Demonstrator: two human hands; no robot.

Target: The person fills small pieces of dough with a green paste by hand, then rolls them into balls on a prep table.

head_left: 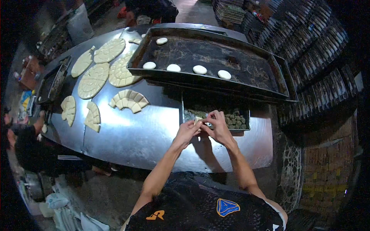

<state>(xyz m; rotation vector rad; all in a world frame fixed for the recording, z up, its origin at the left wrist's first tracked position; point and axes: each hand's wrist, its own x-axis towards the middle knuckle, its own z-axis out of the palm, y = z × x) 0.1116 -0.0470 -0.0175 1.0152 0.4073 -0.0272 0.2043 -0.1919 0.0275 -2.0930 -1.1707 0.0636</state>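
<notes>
My left hand [187, 133] is closed around a small piece of pale dough [197, 119], which shows between the thumb and fingers. Close against it, my right hand [219, 129] pinches at the same dough with its fingertips; the exact grip is partly hidden. Both hands are over the near edge of a small metal tray [249, 123] that holds many greenish-brown filling lumps [236, 118]. Left of the hands, a fan-shaped piece of scored dough [129, 101] lies on the metal table [142, 134].
A large dark baking tray [216, 54] with several white dough rounds [199, 69] stands behind the small tray. Scored dough sheets [93, 81] cover the table's left part. Stacked trays [308, 42] rise at the right. Another person's hand [39, 123] is at the left edge.
</notes>
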